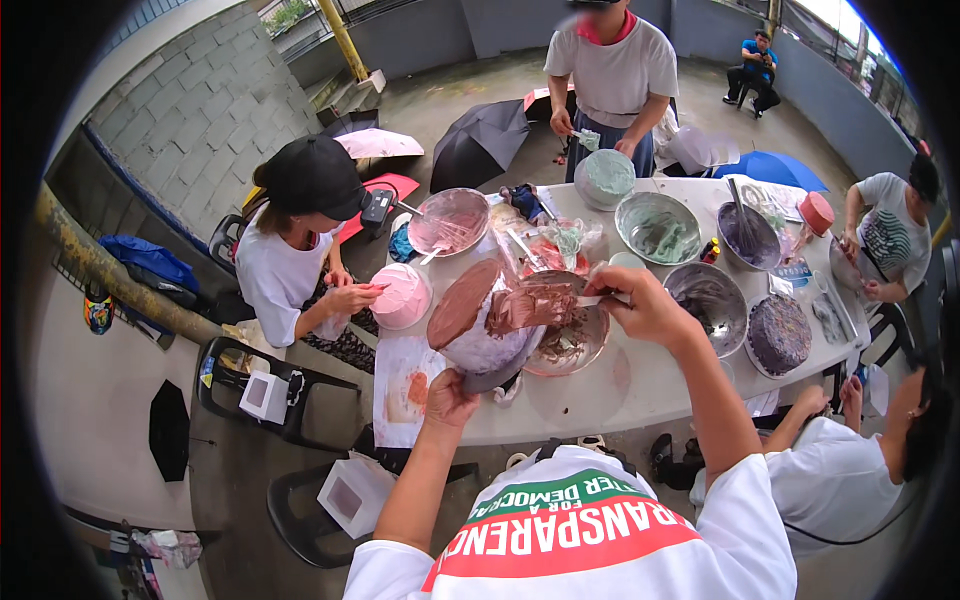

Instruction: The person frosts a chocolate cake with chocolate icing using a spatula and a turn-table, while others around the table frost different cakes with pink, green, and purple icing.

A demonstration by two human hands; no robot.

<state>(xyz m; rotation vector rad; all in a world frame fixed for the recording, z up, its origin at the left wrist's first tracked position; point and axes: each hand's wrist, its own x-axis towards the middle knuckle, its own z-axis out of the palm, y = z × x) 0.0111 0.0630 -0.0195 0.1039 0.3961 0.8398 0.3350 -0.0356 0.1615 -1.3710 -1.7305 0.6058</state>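
A round cake (462, 305) is tilted up in front of me, its top coated in brown frosting and its side partly whitish. My left hand (452, 398) is closed on the edge of the grey cake board (500, 376) under it. High on the other side, my right hand (632, 300) grips a spatula (535, 304) by its handle. The blade carries thick brown frosting and lies close against the cake's side; whether it touches, I cannot tell. Just behind and right of the cake sits a bowl (603, 340) smeared with brown frosting, partly hidden by the cake.
On the white table (640, 400) stand metal bowls with green (622, 215), purple (722, 222) and dark (742, 335) residue. A purple cake (780, 335) sits to the right. Co-workers handle a pink cake (402, 297) and a green cake (605, 178). Chairs (290, 420) stand left.
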